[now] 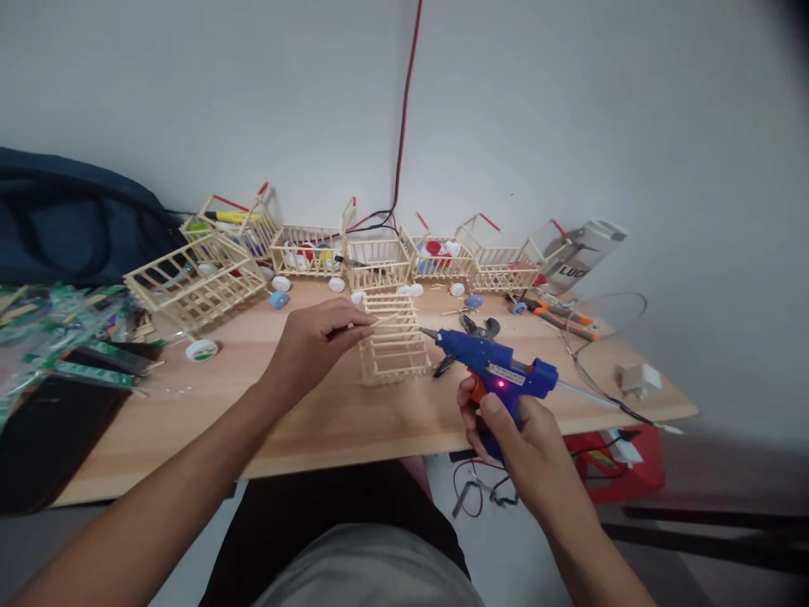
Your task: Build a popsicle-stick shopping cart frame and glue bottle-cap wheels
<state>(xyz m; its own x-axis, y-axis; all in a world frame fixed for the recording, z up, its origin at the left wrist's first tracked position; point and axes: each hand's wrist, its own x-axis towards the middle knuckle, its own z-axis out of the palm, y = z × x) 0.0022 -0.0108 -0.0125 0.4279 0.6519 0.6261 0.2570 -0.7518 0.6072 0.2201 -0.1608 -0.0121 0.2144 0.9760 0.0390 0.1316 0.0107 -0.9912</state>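
Observation:
A thin wooden stick point(387, 319) is pinched between the thumb and fingers of my left hand point(322, 337). It points right, over a small slatted wooden frame point(395, 364) standing on the table. My right hand point(511, 426) is wrapped round the grip of a blue glue gun point(490, 358), fingers at its orange trigger. A red light glows on the gun's side, and a glue stick point(587, 394) pokes out of its back. The nozzle aims left, close to the stick's far end; whether they touch I cannot tell.
Miniature wooden carts point(309, 250) line the wall, some holding bottle caps. Pliers point(559, 318) and a white adapter point(640, 379) with a cable lie right. Plastic-wrapped sticks point(63, 354) and a dark bag point(76, 223) occupy the left. The table's front edge point(354, 462) is near my lap.

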